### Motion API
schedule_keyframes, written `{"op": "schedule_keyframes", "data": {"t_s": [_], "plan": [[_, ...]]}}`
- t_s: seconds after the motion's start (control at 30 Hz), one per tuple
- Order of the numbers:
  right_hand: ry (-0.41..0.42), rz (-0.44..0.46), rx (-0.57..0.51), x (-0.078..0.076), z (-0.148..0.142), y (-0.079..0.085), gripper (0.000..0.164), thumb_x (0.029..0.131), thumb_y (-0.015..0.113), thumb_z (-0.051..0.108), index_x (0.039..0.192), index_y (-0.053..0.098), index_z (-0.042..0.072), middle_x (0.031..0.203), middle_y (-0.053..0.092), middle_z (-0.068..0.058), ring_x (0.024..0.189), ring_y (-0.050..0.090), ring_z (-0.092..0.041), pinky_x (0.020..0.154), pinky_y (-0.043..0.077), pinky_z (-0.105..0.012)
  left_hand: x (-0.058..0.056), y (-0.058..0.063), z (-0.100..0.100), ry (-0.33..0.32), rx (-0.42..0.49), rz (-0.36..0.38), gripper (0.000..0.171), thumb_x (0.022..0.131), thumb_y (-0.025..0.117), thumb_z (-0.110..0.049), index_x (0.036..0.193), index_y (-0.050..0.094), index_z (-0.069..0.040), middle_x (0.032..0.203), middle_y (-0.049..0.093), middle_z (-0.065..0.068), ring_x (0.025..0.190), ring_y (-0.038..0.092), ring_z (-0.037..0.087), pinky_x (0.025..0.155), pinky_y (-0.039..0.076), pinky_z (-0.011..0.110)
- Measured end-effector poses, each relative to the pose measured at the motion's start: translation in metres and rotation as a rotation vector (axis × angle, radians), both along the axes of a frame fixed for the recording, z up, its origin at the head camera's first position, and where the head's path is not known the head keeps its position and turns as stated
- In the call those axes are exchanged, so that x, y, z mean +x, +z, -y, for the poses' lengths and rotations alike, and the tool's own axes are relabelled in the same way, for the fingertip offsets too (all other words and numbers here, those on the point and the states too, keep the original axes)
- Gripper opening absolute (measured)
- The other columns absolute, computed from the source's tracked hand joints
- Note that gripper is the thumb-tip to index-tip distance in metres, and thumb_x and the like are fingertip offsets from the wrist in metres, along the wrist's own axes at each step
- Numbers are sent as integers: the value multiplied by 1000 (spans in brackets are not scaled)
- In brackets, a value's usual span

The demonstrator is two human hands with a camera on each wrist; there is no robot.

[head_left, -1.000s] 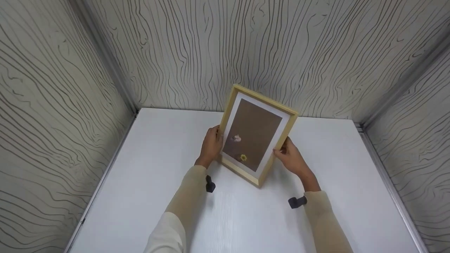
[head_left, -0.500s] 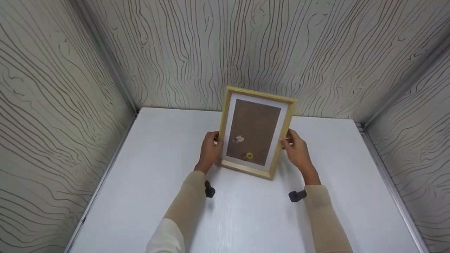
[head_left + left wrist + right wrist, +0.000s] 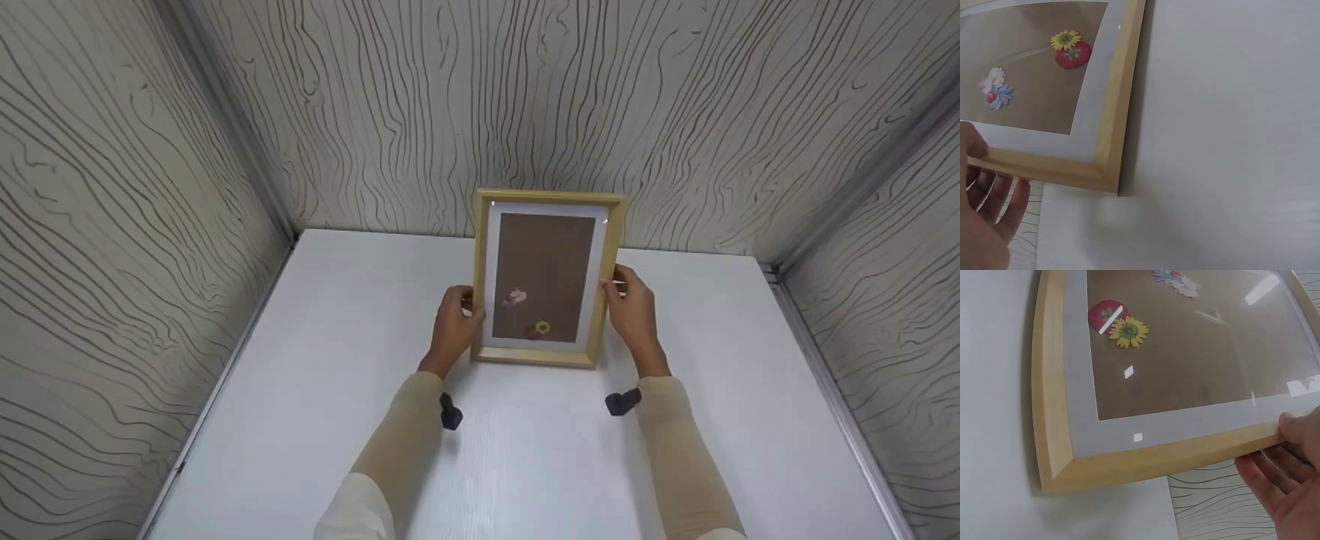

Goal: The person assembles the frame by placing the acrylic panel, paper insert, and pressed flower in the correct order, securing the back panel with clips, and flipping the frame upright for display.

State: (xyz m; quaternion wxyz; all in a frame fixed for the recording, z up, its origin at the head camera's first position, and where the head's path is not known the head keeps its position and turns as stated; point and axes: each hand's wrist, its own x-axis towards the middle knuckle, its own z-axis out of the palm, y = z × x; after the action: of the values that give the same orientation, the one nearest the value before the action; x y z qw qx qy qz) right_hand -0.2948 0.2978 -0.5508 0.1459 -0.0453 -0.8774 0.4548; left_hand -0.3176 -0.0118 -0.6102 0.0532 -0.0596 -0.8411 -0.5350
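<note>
A light wooden picture frame [image 3: 551,355] leans back, nearly upright, above the white table, held between both hands. Behind its glossy clear front lies a white mat around a brown backing. Pressed flowers sit on the backing: a yellow one [image 3: 1129,332], a red one [image 3: 1074,55] and a pale pink and blue cluster [image 3: 996,89]. My left hand [image 3: 454,325] grips the left side, thumb on the front, fingers behind. On the opposite side my right hand [image 3: 631,311] pinches the edge a little higher, thumb in front. The frame's back is hidden.
The white table [image 3: 360,300] runs back to a wall [image 3: 390,112] with a wood-grain line pattern. Similar panels stand at the left [image 3: 97,225] and right [image 3: 892,300]. A small black device [image 3: 621,403] sits at each wrist.
The picture frame has turned from a clear slant to almost straight. Its lower edge has swung up and is now nearly level. The right hand rose slightly; the left hand dropped slightly.
</note>
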Motion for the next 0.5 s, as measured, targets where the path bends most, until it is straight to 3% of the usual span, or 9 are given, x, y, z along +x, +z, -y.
{"op": "schedule_keyframes", "data": {"t_s": [0.5], "plan": [[-12,15,-19,-1,1,-1,46,113,55,21,152,51,-3,141,62,-26,127,64,-40,105,55,-52,-2,-1,2,-30,-25,-102,30,105,64,-7,133,59,0,122,61,14,110,64,25,91,58,38]]}}
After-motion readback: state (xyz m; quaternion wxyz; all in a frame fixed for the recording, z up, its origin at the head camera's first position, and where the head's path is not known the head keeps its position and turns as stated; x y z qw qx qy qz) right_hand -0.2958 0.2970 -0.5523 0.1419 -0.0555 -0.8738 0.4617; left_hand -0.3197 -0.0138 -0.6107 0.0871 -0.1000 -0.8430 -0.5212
